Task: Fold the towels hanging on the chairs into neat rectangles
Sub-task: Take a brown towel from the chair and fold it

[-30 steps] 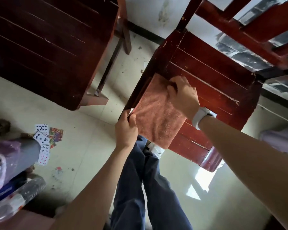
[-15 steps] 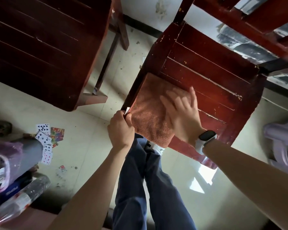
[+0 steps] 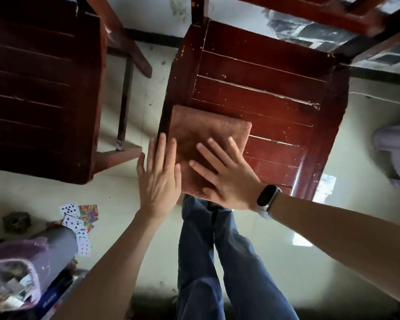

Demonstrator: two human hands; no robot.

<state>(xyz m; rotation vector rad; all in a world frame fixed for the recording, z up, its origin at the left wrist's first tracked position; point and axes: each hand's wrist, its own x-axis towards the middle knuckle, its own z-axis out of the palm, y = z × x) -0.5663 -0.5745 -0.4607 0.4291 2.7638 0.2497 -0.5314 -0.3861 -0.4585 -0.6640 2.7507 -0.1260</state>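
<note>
Both palms flat now, the right hand (image 3: 226,179) with straight fingers pressing the folded rust-brown towel (image 3: 206,135) at the near left corner of the red slatted chair seat (image 3: 275,93), the left hand (image 3: 158,179) open along its left edge, gripping nothing.

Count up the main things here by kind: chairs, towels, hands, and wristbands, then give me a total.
Chairs: 2, one dark chair on the left and one red chair on the right
Towels: 1, the folded towel on the red chair's seat
Hands: 2, left hand and right hand
Wristbands: 1, a black wristband
Total: 6
</note>
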